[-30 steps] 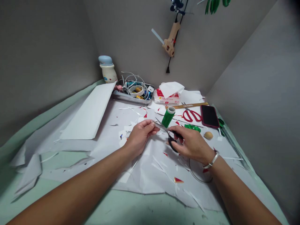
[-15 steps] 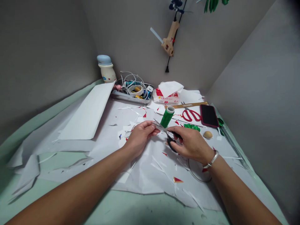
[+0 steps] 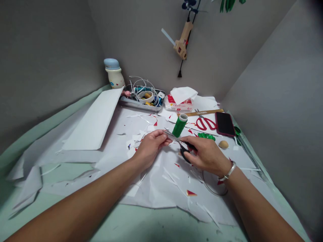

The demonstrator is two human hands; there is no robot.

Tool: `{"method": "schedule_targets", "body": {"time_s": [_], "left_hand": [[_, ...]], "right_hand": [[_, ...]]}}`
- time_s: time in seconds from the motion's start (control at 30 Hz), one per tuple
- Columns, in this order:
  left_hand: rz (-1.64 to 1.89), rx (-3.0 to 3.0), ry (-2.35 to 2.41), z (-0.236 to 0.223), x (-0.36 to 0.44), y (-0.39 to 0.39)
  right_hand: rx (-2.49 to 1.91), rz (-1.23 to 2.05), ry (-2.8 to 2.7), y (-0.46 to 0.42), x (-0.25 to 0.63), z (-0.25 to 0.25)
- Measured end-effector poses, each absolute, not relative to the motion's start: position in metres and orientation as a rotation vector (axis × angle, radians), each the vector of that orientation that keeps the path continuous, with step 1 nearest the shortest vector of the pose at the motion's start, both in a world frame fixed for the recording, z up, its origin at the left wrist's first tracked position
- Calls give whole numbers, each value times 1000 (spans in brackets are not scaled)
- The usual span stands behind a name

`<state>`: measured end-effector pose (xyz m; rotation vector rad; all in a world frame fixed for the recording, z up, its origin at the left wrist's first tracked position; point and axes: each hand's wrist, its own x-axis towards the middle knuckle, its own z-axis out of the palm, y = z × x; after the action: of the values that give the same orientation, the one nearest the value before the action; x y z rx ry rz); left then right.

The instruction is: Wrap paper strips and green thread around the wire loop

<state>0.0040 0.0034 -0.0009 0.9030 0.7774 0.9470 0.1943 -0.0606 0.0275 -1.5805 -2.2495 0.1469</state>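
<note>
My right hand (image 3: 204, 153) grips the black handles of a small pair of scissors (image 3: 185, 155), whose blades point left. The blade tips reach the fingertips of my left hand (image 3: 151, 145), which is closed in a pinch. Whatever lies between those fingers is too small to make out. Just behind the blades stands a spool of green thread (image 3: 179, 127), leaning slightly. Scraps of white paper and a red triangular scrap (image 3: 191, 193) lie around both hands on the white paper sheet (image 3: 161, 188).
Red-handled scissors (image 3: 205, 123), a phone (image 3: 225, 124), green pieces (image 3: 206, 136) and a small brown ball (image 3: 223, 144) lie to the right. Behind are a metal tray (image 3: 141, 106), a tissue pack (image 3: 178, 106) and a ruler (image 3: 202, 113). A glue gun (image 3: 182, 43) hangs on the wall.
The scissors' blades have drawn closer together at my left fingertips. Both hands have stayed nearly in place; the whole view has shifted slightly.
</note>
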Motion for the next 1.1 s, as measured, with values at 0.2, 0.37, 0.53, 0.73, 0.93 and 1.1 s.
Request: {"method": "schedule_targets", "body": {"time_s": [0.2,0.37,0.53,0.73,0.93,1.1], "left_hand": [[948,902,772,0,5,4],[946,899,769,1,4,3],[944,889,758,2,4,3],[940,896,750,1,3,3],[934,923,752,1,3,4],[952,897,770,2,2,5]], "right_hand": [[-1569,146,-2263,-61,195,29],[-1564,169,-2263,-62,195,29],[-1557,190,-2254,-62,194,30],[-1564,212,-2256,-62,194,33],[-1579,233,-2255,-63,195,34],[-1572,364,-2138,-59,199,32]]}}
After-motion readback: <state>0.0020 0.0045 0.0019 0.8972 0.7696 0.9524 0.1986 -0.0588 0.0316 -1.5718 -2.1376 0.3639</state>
